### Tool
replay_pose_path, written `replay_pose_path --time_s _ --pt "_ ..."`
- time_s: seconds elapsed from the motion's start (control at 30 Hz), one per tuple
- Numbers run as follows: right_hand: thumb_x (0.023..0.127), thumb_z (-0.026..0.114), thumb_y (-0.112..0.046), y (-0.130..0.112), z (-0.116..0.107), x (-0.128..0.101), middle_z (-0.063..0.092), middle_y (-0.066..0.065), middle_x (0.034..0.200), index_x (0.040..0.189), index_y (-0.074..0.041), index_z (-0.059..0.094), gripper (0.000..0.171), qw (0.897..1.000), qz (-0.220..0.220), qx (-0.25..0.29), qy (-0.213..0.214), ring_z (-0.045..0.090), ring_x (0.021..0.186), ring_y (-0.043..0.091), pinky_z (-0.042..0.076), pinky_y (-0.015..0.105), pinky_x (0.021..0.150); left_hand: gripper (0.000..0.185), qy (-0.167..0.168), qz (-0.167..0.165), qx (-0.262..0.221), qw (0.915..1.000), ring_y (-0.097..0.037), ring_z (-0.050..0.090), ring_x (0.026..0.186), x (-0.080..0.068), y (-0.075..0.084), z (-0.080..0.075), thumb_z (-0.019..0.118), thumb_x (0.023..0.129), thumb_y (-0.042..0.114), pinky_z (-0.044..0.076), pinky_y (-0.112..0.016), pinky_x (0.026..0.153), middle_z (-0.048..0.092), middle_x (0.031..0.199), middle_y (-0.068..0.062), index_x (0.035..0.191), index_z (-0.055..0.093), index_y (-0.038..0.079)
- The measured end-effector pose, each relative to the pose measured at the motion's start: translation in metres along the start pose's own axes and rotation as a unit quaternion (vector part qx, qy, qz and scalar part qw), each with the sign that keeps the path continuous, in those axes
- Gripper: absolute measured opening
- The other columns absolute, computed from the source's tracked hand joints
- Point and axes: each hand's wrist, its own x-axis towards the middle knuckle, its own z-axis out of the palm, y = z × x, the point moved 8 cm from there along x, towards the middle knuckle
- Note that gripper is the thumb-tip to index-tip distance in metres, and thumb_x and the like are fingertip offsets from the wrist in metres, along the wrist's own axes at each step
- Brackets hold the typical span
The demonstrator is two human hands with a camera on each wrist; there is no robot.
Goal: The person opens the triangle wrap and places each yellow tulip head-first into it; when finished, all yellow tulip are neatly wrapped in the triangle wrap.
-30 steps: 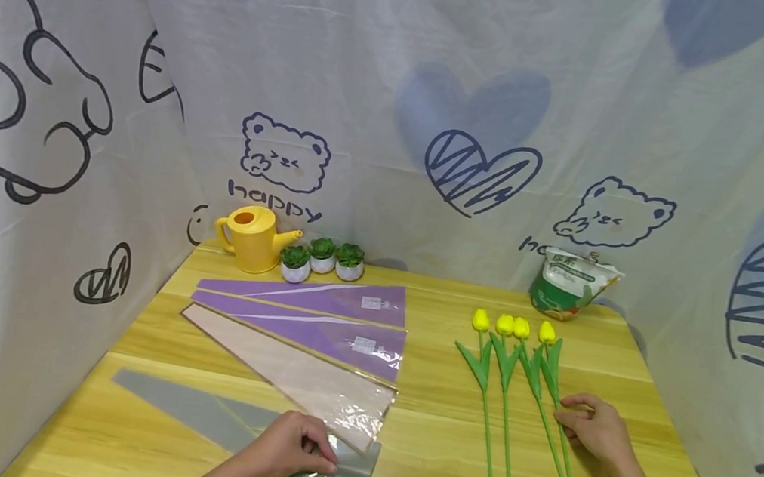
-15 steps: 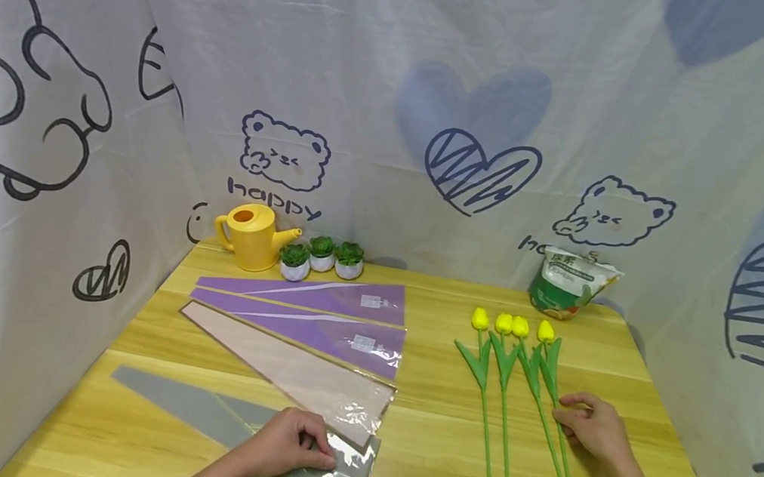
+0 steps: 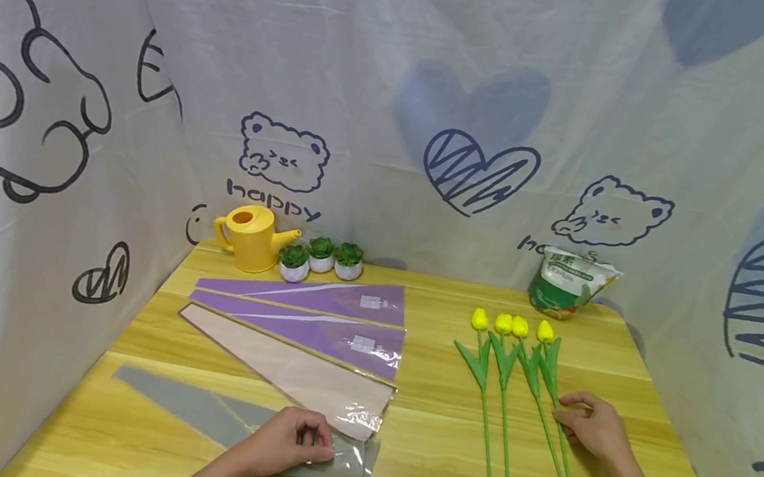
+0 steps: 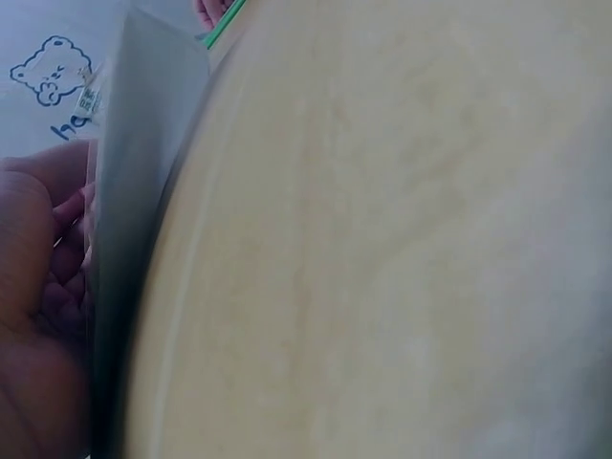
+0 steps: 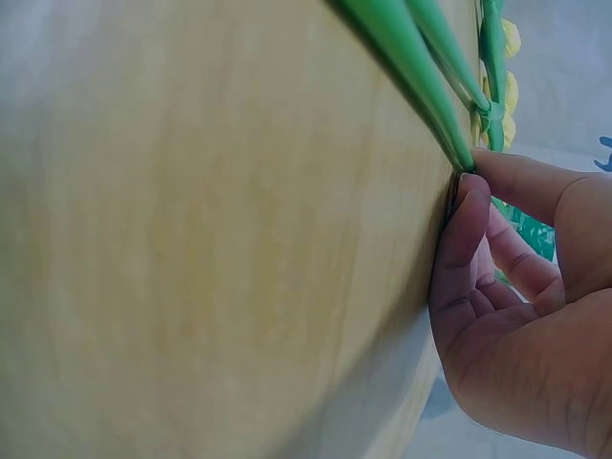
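A grey flower sleeve (image 3: 197, 407) lies at the table's front left. My left hand (image 3: 321, 451) pinches its wide end and lifts that edge off the wood. In the left wrist view the raised grey sleeve (image 4: 139, 191) stands beside my left hand (image 4: 81, 249). Several yellow tulips (image 3: 509, 327) with green stems lie side by side on the right. My right hand (image 3: 563, 415) pinches the stem (image 3: 563, 459) of the rightmost tulip. The right wrist view shows the thumb and forefinger of my right hand (image 5: 464, 186) closed on the green stem (image 5: 411, 67) against the table.
A pink sleeve (image 3: 295, 375) and two purple sleeves (image 3: 320, 316) lie fanned behind the grey one. At the back stand a yellow watering can (image 3: 249, 236), three small potted plants (image 3: 321, 257) and a green and white bag (image 3: 565, 283). Printed cloth walls enclose the wooden table (image 3: 434, 425).
My left hand has raised the near edge of the grey sleeve's wide end, so it now looks shorter and folded up. My right hand has hardly moved.
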Motion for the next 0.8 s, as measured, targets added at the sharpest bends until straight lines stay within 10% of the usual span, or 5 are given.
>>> replay_pose_path --time_s 0.8 --pt "0.098 0.071 -0.018 0.0024 -0.0007 0.0013 0.074 0.004 0.083 0.129 0.008 0.061 0.042 1.000 -0.002 0.000 0.003 0.067 0.074 0.018 0.060 0.032 0.064 0.010 0.001 -0.033 -0.053 0.9980 0.001 0.054 0.054 0.0001 -0.0072 -0.0036 0.078 0.093 0.018 0.049 -0.018 0.049 0.064 0.068 0.000 0.092 0.073 0.009"
